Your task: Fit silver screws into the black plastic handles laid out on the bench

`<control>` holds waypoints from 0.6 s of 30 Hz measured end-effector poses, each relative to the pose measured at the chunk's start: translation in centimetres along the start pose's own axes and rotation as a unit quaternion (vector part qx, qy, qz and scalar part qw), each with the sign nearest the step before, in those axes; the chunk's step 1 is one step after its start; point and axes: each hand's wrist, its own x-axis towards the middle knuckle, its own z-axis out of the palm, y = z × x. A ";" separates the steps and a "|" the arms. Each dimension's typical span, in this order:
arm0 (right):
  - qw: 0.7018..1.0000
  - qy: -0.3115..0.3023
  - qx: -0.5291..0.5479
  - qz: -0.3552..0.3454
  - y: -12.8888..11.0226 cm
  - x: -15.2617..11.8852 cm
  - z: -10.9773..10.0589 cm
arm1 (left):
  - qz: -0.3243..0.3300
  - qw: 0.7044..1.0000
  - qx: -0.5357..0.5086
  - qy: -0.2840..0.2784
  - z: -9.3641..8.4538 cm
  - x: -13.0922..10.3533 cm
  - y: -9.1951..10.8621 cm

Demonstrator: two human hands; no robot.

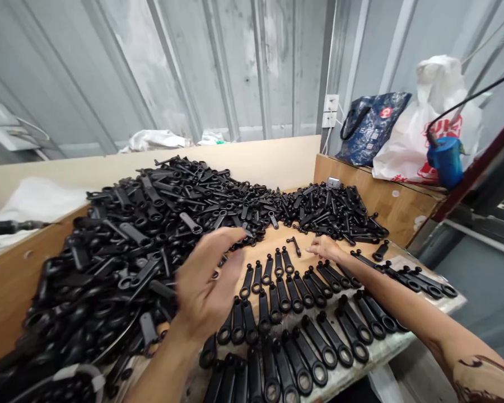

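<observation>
The blurred left hand [205,280] is spread by the pile [185,193]; whether the right hand [328,249], near 1 loose part [296,245], pinches anything, I cannot tell.

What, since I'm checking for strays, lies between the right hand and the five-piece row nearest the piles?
In the head view, one loose black part lies on the wooden tabletop between the right hand and the row.

Left hand [208,274] blurred, right arm [407,305] cut off, nearest levers [255,374] cropped below
</observation>
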 end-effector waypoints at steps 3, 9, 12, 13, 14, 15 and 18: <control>0.998 0.052 -0.006 -0.043 0.6 -1.1 -3.1 | -0.044 0.978 0.057 -0.197 6.2 1.7 -0.2; 0.979 0.190 0.010 -0.078 7.3 -6.0 -12.7 | -0.063 0.896 0.185 -0.399 18.4 2.0 -0.7; 0.963 0.270 -0.001 -0.028 13.4 -9.2 -17.6 | -0.078 0.859 0.253 -0.439 22.5 1.6 -0.9; 0.958 0.286 -0.014 -0.003 15.6 -10.3 -18.9 | -0.083 0.848 0.275 -0.446 23.6 1.5 -0.9; 0.954 0.297 -0.029 0.024 17.7 -11.2 -19.8 | -0.087 0.838 0.294 -0.452 24.5 1.4 -0.9; 0.951 0.299 -0.045 0.057 19.8 -12.1 -20.5 | -0.091 0.829 0.311 -0.456 25.3 1.3 -0.9; 0.943 0.281 -0.079 0.162 24.7 -13.7 -21.0 | -0.106 0.807 0.351 -0.463 27.1 1.1 -1.0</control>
